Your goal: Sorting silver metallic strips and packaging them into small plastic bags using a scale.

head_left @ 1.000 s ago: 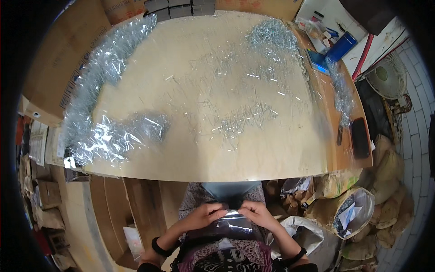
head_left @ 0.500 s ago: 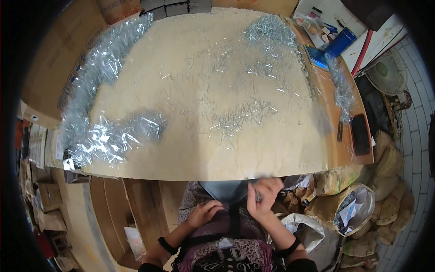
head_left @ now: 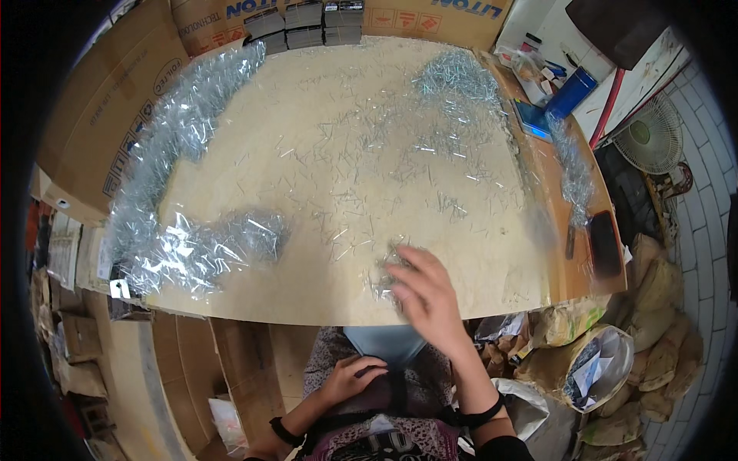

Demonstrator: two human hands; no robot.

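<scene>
Thin silvery metal pins (head_left: 350,244) lie scattered across the pale wooden tabletop (head_left: 307,296). Close to its front edge, my right hand (head_left: 427,300) reaches over a small cluster of pins (head_left: 382,286), fingers spread and bent, the tips at the cluster. Below the table edge a blue-grey container (head_left: 384,342) rests at my lap, partly hidden under the tabletop. My left hand (head_left: 354,376) stays low beside it, fingers curled together by its near side. What those fingers hold, if anything, is hidden.
Long heaps of pins (head_left: 181,115) line the left side, with another pile (head_left: 457,77) at the far right. A phone (head_left: 605,244), a blue cylinder (head_left: 571,92) and a blue-screened device (head_left: 532,121) lie on the right-hand ledge. Dark stacked blocks (head_left: 304,23) stand behind; sacks (head_left: 653,338) crowd below right.
My right hand has moved from beside the container up onto the tabletop, its fingers now spread. The pins near the front middle lie differently. My left hand stays low by the container.
</scene>
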